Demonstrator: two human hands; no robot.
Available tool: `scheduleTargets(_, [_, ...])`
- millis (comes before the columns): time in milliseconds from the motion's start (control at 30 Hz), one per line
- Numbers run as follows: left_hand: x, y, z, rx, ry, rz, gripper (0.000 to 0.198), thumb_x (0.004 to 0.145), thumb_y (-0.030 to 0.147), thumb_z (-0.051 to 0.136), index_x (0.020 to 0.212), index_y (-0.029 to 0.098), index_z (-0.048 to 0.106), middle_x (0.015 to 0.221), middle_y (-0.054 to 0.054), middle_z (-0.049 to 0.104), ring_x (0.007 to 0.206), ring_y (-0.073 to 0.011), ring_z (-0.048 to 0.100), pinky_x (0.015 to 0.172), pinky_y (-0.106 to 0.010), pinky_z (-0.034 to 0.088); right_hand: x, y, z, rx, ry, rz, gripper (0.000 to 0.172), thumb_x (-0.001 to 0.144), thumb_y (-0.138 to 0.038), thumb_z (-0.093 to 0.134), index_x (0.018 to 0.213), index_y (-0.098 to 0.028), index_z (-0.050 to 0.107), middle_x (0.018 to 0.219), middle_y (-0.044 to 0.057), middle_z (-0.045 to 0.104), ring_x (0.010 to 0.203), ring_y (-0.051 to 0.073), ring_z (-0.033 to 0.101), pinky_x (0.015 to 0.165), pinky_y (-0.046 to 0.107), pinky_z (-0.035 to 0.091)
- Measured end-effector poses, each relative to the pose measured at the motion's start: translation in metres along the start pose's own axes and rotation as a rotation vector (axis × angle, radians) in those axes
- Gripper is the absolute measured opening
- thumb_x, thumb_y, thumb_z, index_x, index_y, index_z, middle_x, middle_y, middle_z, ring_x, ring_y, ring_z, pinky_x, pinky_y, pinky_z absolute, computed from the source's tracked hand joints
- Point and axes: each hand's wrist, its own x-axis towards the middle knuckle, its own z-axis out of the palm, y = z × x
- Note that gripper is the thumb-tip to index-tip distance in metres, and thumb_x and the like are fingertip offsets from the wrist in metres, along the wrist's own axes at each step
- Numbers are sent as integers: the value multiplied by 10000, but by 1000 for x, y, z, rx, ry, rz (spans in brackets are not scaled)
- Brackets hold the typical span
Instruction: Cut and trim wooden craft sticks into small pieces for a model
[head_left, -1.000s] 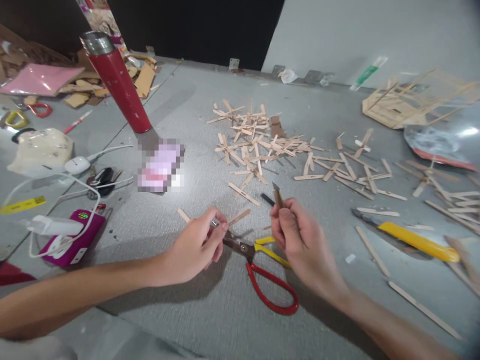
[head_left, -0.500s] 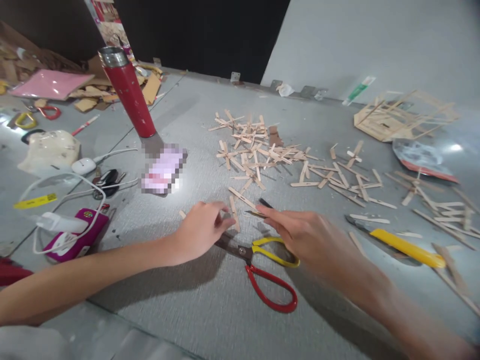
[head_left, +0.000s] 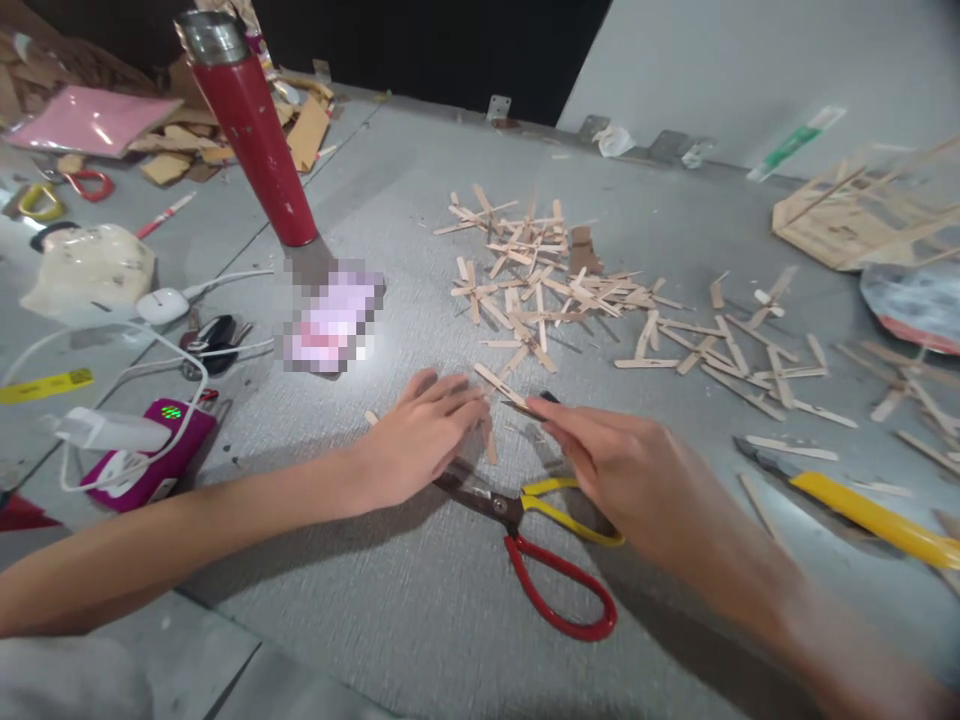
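Note:
My right hand (head_left: 619,455) pinches a thin, dark, pointed blade (head_left: 516,405), its tip facing left; the rest of the tool is mostly hidden by the fingers. A slotted wooden stick (head_left: 493,383) lies just behind the blade, and whether my fingers touch it I cannot tell. My left hand (head_left: 431,430) is palm down with fingers loosely extended, fingertips by another short wooden stick (head_left: 490,442). Below both hands lie scissors (head_left: 510,512) with one yellow and one red handle, the blade ends hidden by my left hand.
Crossed wooden sticks (head_left: 540,270) are heaped behind the hands. A yellow utility knife (head_left: 862,510) lies at right, near a wooden stick frame (head_left: 847,215). On the left are a red flask (head_left: 259,140), a blurred-out phone (head_left: 334,320), a purple power bank (head_left: 154,450) and cables.
My left hand has turned further palm down, its fingers lowering over the short stick. My right hand still grips the blade. The whole view has shifted, with objects at right sliding further right.

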Motion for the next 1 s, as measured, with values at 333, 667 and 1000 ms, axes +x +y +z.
scheduleTargets(333, [14, -5, -11, 233, -130, 55, 218, 850, -7, 605, 1015, 115, 679, 1088, -137, 673, 1094, -310, 585, 905, -405, 412, -1, 6, -1, 146, 99, 28, 421, 1043, -235, 427, 1404, -169, 633, 868, 92, 801, 630, 215, 719, 585, 309, 513])
scheduleTargets(667, [11, -16, -23, 229, -183, 199, 214, 847, -26, 598, 929, 147, 693, 999, -89, 693, 996, -250, 613, 894, -353, 394, -2, 17, -9, -157, -83, 233, 412, 992, -145, 431, 1359, -214, 606, 930, 104, 797, 696, 283, 739, 547, 322, 399])
scheduleTargets(1000, [10, -19, -19, 206, -183, 140, 300, 772, -72, 632, 974, 146, 672, 989, -76, 674, 950, -245, 620, 839, -336, 402, 7, 71, -2, -228, -184, 401, 252, 957, -152, 529, 1157, -146, 681, 916, 141, 767, 817, 286, 725, 619, 306, 403])
